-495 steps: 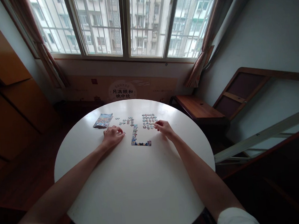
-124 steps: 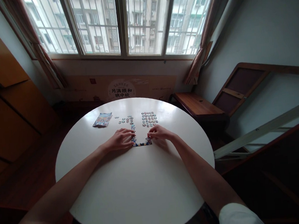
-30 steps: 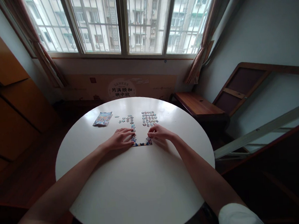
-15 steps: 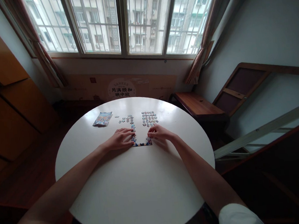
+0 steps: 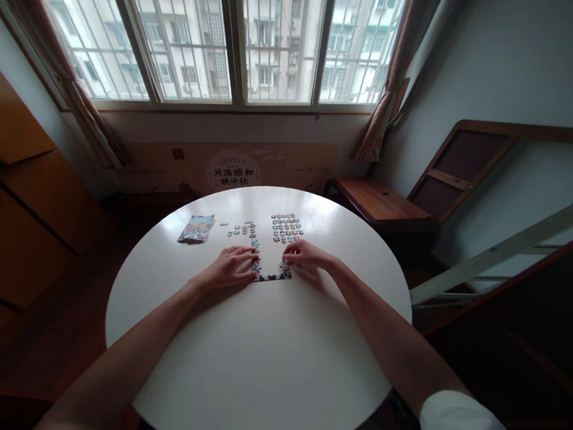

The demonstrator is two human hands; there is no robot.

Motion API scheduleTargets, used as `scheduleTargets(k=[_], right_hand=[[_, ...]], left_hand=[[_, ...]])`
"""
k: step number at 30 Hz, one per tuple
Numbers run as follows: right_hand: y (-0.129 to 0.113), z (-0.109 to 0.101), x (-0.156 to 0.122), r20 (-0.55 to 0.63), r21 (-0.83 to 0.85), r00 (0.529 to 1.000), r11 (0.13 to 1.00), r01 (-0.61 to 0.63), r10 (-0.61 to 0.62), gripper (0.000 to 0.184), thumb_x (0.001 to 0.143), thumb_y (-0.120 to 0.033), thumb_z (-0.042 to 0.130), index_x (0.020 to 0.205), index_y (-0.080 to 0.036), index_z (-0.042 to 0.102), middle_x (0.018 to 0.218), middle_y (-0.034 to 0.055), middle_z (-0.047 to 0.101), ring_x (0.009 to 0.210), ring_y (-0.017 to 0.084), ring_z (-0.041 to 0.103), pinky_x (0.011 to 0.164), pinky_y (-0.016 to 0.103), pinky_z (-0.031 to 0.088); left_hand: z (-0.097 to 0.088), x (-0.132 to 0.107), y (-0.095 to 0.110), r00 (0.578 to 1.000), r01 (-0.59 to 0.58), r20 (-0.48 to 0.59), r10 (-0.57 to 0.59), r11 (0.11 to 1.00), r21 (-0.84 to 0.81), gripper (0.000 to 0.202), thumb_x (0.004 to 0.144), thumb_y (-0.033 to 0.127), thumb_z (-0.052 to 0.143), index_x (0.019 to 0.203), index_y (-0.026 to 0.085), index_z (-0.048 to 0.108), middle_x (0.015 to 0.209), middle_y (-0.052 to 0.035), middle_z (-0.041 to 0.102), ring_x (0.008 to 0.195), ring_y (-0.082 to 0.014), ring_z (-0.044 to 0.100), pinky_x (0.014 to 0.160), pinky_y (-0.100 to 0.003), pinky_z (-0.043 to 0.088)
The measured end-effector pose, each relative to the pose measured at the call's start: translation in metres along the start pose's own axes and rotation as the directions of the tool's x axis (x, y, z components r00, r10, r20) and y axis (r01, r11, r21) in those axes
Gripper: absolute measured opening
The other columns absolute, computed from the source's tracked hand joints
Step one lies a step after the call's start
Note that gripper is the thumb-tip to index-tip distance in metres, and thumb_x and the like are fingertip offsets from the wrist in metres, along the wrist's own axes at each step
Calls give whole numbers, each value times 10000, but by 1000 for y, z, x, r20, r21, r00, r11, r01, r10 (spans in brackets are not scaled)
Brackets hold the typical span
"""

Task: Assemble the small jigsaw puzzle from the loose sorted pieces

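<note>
A partly joined jigsaw puzzle point(image 5: 272, 277) lies on the white round table, its edge pieces forming a U shape. My left hand point(image 5: 229, 267) rests along the puzzle's left side, fingers spread and touching the edge pieces. At the top of the right side, my right hand point(image 5: 304, 253) has thumb and fingers pinched on a small puzzle piece point(image 5: 284, 264), partly hidden by the fingertips. Loose puzzle pieces point(image 5: 288, 228) lie in rows beyond my right hand. Several more loose pieces point(image 5: 238, 230) are scattered beyond my left hand.
A colourful picture packet point(image 5: 197, 229) lies at the far left of the white round table point(image 5: 259, 364). A wooden bench point(image 5: 380, 199) stands behind the table on the right. A printed cardboard panel point(image 5: 271, 159) leans below the window.
Almost nothing differs. Both hands stay at the puzzle's sides, with only a very slight shift of the right fingertips.
</note>
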State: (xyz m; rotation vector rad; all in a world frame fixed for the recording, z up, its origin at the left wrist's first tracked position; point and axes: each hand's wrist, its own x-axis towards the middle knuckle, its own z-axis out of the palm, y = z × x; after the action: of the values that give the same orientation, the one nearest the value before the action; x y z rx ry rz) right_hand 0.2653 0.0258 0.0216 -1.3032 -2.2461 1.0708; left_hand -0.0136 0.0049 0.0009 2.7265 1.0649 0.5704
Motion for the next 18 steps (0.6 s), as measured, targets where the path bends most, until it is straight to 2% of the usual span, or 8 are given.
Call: scheduleTargets(k=[11, 15, 18], right_hand=[[0, 3, 0, -45, -62, 999, 998, 2, -4, 177, 808, -261, 581, 846, -141, 706, 796, 61, 687, 680, 139, 599, 579, 211, 434], [-4, 6, 1, -159, -119, 986, 992, 35, -54, 184, 826, -228, 561, 906, -143, 702, 864, 74, 686, 733, 150, 602, 619, 229, 447], [-8, 8, 6, -267, -101, 955, 990, 103, -127, 226, 837, -162, 521, 990, -143, 685, 946, 83, 684, 792, 152, 607, 683, 248, 471]], left_hand=[[5, 3, -5, 1000, 1, -22, 0, 1000, 27, 402, 894, 487, 468, 1242, 308, 558, 1344, -38, 518, 1229, -249, 450, 1021, -418, 343], [5, 2, -4, 1000, 0, -21, 1, 1000, 29, 405, 890, 489, 476, 1245, 309, 553, 1350, -33, 513, 1234, -249, 445, 1020, -414, 341], [5, 2, -3, 1000, 2, -26, -2, 1000, 28, 396, 892, 484, 478, 1238, 309, 558, 1347, -33, 515, 1232, -248, 447, 1021, -410, 339]])
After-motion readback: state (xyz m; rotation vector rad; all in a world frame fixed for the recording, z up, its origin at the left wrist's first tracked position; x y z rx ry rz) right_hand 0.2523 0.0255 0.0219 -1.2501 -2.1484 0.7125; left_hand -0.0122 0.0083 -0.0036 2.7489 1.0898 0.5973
